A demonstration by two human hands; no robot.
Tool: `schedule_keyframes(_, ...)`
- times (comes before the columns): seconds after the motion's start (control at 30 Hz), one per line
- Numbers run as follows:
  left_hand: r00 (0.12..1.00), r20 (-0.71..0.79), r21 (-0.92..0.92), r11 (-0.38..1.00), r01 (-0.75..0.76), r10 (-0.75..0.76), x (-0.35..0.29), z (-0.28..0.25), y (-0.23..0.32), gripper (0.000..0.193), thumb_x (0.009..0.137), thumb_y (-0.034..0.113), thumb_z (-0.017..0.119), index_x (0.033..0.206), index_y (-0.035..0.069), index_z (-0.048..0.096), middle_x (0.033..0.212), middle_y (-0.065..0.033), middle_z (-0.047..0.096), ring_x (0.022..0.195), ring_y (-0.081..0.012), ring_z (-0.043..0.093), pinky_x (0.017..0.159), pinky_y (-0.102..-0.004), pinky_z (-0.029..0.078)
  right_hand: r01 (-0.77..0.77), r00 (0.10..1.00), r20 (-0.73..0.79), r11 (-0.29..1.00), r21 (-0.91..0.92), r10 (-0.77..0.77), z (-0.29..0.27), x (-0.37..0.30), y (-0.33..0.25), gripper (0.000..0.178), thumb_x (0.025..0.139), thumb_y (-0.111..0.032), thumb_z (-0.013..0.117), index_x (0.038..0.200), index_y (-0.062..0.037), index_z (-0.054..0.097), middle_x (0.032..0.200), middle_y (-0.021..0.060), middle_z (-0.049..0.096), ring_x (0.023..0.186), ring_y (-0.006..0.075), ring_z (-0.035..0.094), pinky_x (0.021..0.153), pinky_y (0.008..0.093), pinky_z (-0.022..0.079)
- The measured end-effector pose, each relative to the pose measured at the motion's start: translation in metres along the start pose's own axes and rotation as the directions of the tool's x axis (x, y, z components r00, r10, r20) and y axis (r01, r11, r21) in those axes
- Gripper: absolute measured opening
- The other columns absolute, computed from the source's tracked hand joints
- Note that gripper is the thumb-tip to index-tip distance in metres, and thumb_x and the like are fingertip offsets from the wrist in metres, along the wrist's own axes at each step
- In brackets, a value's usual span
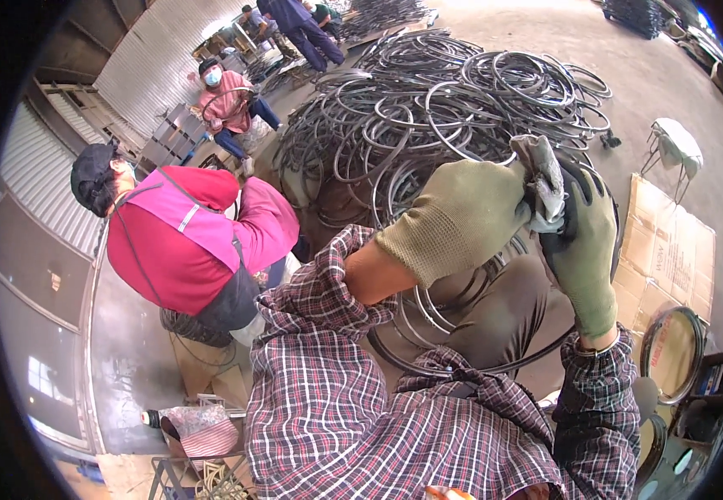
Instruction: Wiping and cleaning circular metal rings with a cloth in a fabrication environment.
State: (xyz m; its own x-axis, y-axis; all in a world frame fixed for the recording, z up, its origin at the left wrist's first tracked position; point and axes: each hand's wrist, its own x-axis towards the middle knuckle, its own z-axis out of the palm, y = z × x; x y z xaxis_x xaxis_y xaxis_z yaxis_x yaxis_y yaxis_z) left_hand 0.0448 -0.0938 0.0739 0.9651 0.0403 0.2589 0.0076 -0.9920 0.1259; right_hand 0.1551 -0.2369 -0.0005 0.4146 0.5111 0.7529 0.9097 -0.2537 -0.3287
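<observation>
My left hand point(461, 212), in an olive knitted glove, is closed on a crumpled grey rag point(547, 187). My right hand point(585, 250) wears a similar glove with a dark coated palm. Its fingers wrap round the upper right part of a thin black wheel rim point(536, 358), right beside the rag. The rim's lower edge curves across in front of my checked shirt, by my bent knee point(503, 312). Where the rag meets the rim is mostly hidden by my fingers.
A large heap of dark rims point(461, 100) lies ahead. A person in pink and red point(186, 242) sits close on the left; another with a rim point(226, 100) sits farther back. Flattened cardboard point(665, 250), a stool point(676, 143) and a round rim point(674, 354) are on the right.
</observation>
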Motion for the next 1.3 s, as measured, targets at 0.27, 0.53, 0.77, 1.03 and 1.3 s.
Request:
schedule_keyframes(0.27, 1.000, -0.020, 0.009, 1.000, 0.018, -0.018, 0.002, 0.003, 0.002, 0.030, 0.090, 0.028, 0.062, 0.096, -0.001, 0.060, 0.075, -0.0214, 0.065, 0.075, -0.0393, 0.067, 0.067, -0.0479, 0.053, 0.007, 1.000, -0.026, 1.000, -0.006, -0.007, 0.002, -0.003, 0.003, 0.049, 0.067, -0.007, 0.070, 0.114, 0.0025, 0.060, 0.122, 0.0196, 0.057, 0.114, 0.0404, 0.053, 0.096, 0.0462, 0.046)
schedule_keyframes(0.53, 0.998, -0.037, -0.014, 0.999, 0.051, -0.052, -0.007, 0.001, 0.003, 0.026, 0.093, 0.028, 0.060, 0.100, 0.003, 0.058, 0.076, -0.0211, 0.065, 0.075, -0.0408, 0.066, 0.065, -0.0498, 0.051, -0.203, 0.956, -0.203, 0.977, 0.066, 0.212, 0.017, -0.037, 0.036, 0.044, 0.072, -0.007, 0.070, 0.115, -0.0015, 0.060, 0.111, 0.0196, 0.062, 0.099, 0.0405, 0.061, 0.083, 0.0458, 0.049)
schedule_keyframes(0.77, 0.991, -0.082, 0.066, 0.992, 0.108, -0.103, -0.029, -0.010, -0.014, 0.025, 0.094, 0.025, 0.060, 0.108, 0.005, 0.058, 0.085, -0.0218, 0.066, 0.083, -0.0408, 0.066, 0.069, -0.0500, 0.050, -0.477, 0.811, -0.098, 0.750, 0.459, 0.576, 0.038, -0.121, 0.070, 0.041, 0.084, -0.014, 0.073, 0.122, -0.0018, 0.061, 0.101, 0.0183, 0.070, 0.090, 0.0260, 0.070, 0.077, 0.0347, 0.052)
schedule_keyframes(1.03, 0.998, -0.045, 0.114, 0.993, 0.039, -0.034, -0.013, -0.004, 0.004, 0.021, 0.092, 0.017, 0.061, 0.108, 0.005, 0.055, 0.086, -0.0218, 0.065, 0.083, -0.0416, 0.065, 0.068, -0.0509, 0.051, -0.082, 0.986, -0.149, 0.996, -0.023, 0.078, 0.002, -0.014, 0.015, 0.044, 0.062, -0.002, 0.072, 0.105, -0.0060, 0.062, 0.103, 0.0144, 0.063, 0.096, 0.0354, 0.062, 0.084, 0.0445, 0.051)
schedule_keyframes(1.3, 0.982, -0.052, -0.033, 0.983, 0.182, -0.183, -0.036, -0.005, -0.002, 0.020, 0.095, 0.013, 0.056, 0.112, 0.003, 0.055, 0.090, -0.0240, 0.064, 0.086, -0.0448, 0.062, 0.070, -0.0514, 0.047, -0.524, 0.798, 0.037, 0.663, 0.535, 0.601, 0.040, -0.141, 0.085, 0.039, 0.083, -0.022, 0.074, 0.115, -0.0032, 0.062, 0.095, 0.0197, 0.070, 0.090, 0.0351, 0.070, 0.076, 0.0390, 0.053)
